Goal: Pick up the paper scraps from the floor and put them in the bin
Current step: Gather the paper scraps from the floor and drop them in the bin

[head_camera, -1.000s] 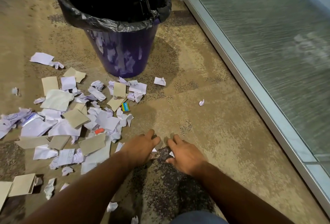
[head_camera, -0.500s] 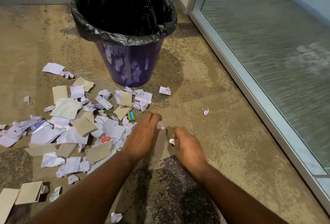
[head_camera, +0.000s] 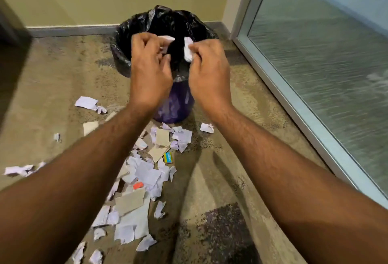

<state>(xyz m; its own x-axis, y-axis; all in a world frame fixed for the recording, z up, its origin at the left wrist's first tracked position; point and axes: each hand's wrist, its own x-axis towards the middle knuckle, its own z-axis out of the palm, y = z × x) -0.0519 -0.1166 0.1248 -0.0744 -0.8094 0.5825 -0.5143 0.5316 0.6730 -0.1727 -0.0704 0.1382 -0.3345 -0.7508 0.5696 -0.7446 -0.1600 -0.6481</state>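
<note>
A purple bin [head_camera: 174, 106] lined with a black bag [head_camera: 123, 53] stands on the carpet near the back wall. Both my hands are raised over its mouth. My left hand [head_camera: 150, 68] has its fingers curled round a small white paper scrap [head_camera: 167, 38]. My right hand [head_camera: 207, 70] pinches another crumpled white scrap [head_camera: 188, 50] at its fingertips. Many white, lilac and tan paper scraps [head_camera: 144, 175] lie scattered on the floor below my arms, in front and to the left of the bin.
A glass door with a metal frame [head_camera: 294, 104] runs along the right side. The wall and grey skirting [head_camera: 69, 31] close off the back. A small blue-yellow box [head_camera: 168, 157] and a red bit [head_camera: 138, 185] lie among the scraps.
Both hands rose from the carpet, each taking a small white scrap, and now hover over the bin's mouth. The view tilted upward toward the wall.
</note>
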